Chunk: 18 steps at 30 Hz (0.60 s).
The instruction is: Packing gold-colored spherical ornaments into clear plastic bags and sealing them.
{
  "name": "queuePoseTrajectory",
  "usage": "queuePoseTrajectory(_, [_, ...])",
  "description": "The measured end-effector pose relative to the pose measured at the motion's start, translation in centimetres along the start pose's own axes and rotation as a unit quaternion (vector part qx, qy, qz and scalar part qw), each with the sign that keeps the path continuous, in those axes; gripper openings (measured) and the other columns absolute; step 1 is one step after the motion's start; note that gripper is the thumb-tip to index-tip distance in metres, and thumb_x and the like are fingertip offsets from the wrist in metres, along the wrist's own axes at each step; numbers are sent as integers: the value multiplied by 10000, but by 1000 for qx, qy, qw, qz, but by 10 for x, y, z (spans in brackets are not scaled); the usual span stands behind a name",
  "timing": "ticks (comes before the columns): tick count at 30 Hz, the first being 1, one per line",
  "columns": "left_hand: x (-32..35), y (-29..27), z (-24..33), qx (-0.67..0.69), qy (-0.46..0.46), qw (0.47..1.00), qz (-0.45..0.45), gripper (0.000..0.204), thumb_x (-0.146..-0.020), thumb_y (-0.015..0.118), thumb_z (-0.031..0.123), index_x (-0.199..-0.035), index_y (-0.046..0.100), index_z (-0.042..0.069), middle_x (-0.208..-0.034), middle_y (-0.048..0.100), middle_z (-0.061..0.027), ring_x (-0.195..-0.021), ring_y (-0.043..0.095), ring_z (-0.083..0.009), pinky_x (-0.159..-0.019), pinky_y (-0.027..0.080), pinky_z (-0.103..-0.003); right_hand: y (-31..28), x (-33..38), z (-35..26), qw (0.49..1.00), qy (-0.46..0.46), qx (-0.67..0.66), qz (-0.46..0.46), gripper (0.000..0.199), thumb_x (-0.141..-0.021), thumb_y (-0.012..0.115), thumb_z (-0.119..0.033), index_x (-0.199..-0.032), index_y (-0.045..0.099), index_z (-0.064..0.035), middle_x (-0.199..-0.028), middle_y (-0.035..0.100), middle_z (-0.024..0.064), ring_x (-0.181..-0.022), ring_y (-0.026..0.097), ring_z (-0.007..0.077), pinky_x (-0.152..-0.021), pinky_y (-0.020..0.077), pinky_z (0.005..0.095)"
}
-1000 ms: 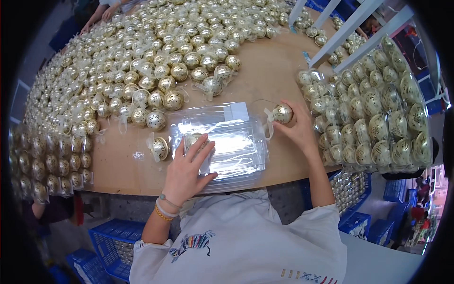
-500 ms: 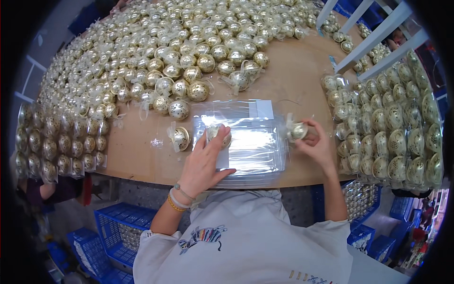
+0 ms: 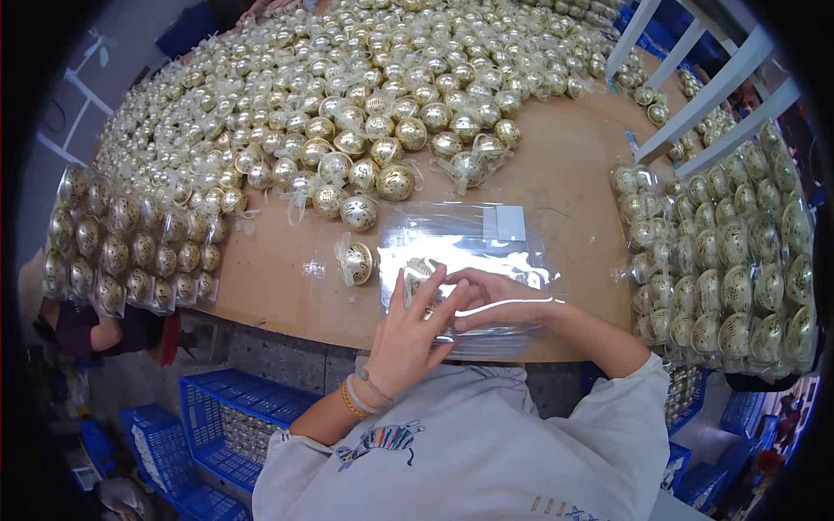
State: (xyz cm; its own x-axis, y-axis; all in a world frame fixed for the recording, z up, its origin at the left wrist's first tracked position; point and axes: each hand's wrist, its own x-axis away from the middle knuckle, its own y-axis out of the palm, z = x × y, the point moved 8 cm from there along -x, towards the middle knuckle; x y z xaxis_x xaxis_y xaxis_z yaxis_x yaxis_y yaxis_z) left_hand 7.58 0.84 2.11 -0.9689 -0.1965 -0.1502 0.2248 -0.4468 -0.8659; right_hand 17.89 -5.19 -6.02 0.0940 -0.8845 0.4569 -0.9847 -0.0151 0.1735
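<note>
My left hand (image 3: 412,328) lies over a clear plastic sleeve (image 3: 512,265), its fingers stretched out and apart. Beneath those fingertips, a gold ball ornament (image 3: 423,267) with a dark cut-out pattern shows partly. My right hand (image 3: 497,300) reaches in from the right with curled fingers, and a bright plastic edge runs across it. Between the hands a bit of a second gold ball shows at the right fingertips; most of it is hidden. Left of the sleeve, a single ball with a pale ribbon (image 3: 356,263) rests on the brown tabletop (image 3: 295,278).
A large heap of gold balls (image 3: 347,104) covers the far table. Packed rows of bagged balls stand at left (image 3: 130,247) and right (image 3: 717,265). White bars (image 3: 695,104) rise at the far right. Blue crates (image 3: 230,417) stand below the table edge.
My right hand has moved left with a ribboned ball, from beside the sleeve to my left hand. My left hand stays over the sleeve. The whole view has shifted slightly.
</note>
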Motion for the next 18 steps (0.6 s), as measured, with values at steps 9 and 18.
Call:
queuePoseTrajectory(9, [1, 10, -2, -20, -27, 999, 6, 751, -706, 776, 407, -1378, 481, 251, -1467, 383, -61, -1332, 252, -526, -1030, 391, -539, -190, 48, -45, 908, 71, 343, 232, 286, -853, 690, -158, -1113, 676, -40, -1028, 698, 91, -832, 661, 124, -709, 524, 248])
queuePoseTrajectory(18, [-1, 7, 0, -4, -23, 1000, 4, 744, -726, 750, 430, -1386, 470, 233, -1455, 387, -87, -1313, 302, -483, -1123, 237, -574, -309, -49, -100, 803, -55, 363, 469, 648, -712, 747, -549, -1023, 662, 13, -914, 695, 148, -840, 666, 246, -776, 508, 356])
